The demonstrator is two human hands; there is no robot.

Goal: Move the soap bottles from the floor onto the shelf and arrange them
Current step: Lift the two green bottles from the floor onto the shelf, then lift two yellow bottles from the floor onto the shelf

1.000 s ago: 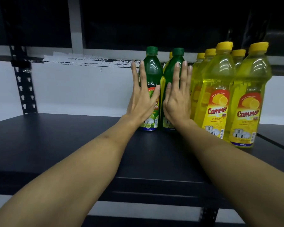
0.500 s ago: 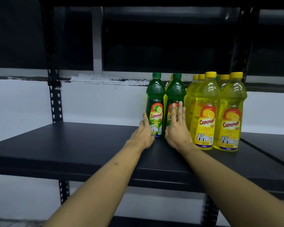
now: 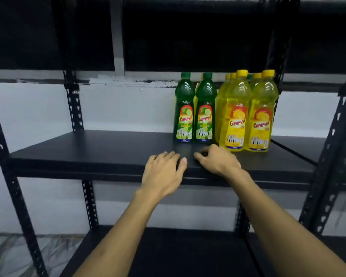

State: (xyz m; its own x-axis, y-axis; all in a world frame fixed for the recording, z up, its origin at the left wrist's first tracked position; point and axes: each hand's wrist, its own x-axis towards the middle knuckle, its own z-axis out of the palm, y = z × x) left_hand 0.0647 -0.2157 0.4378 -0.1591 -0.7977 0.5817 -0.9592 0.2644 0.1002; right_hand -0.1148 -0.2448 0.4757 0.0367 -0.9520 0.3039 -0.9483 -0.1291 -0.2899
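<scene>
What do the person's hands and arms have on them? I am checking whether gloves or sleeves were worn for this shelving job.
Nothing is worn. The left hand and the right hand are bare, with no gloves, and no rings show on the fingers. Both forearms are uncovered down to the bottom edge of the picture: no sleeves, watch, bracelet or wristband in view, and no markings can be made out.

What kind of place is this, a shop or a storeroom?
Probably a stockroom or a shop's back room. The black shelf sits on slotted metal uprights against a bare white wall, and matching green bottles and yellow bottles stand grouped by colour.
</scene>
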